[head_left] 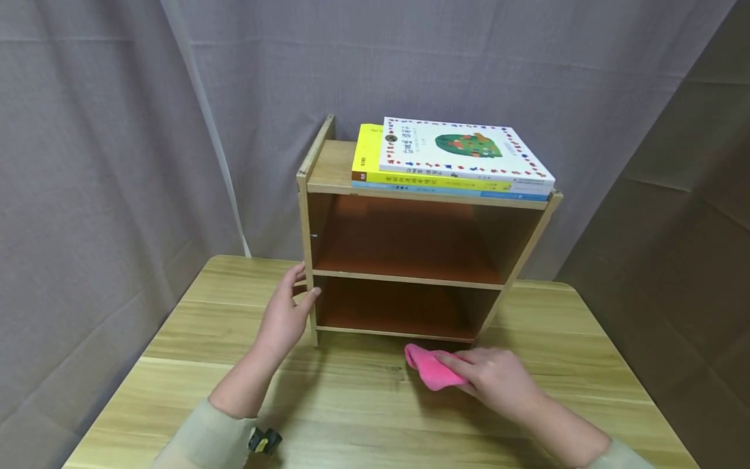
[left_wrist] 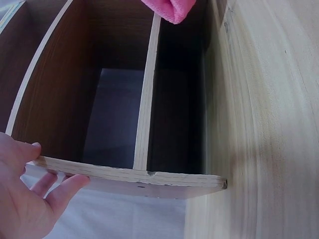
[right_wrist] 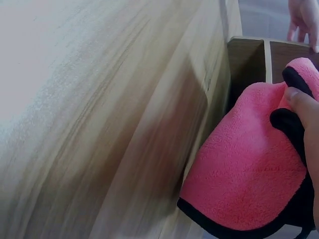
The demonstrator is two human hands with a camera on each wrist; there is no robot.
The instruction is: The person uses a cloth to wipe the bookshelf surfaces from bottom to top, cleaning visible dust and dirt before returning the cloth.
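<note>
A small wooden bookshelf (head_left: 407, 280) stands on the table with its open front facing me. My left hand (head_left: 286, 320) holds its left side panel, the thumb at the front edge and the other fingers along the outside; the left wrist view shows this panel edge (left_wrist: 114, 173) between thumb and fingers. In my right hand (head_left: 506, 383) is a pink cloth (head_left: 435, 370), gripped just in front of the bookshelf's lower right corner. Black trim borders the cloth (right_wrist: 244, 159), which hangs in folds below the thumb in the right wrist view.
A white picture-covered book (head_left: 463, 153) tops a stack with a yellow book (head_left: 366, 153) and a blue one (head_left: 439, 191) on the bookshelf. The wooden table (head_left: 193, 365) extends around it. Grey curtains (head_left: 246, 85) hang behind. A small black-and-yellow object (head_left: 263, 441) is by my left sleeve.
</note>
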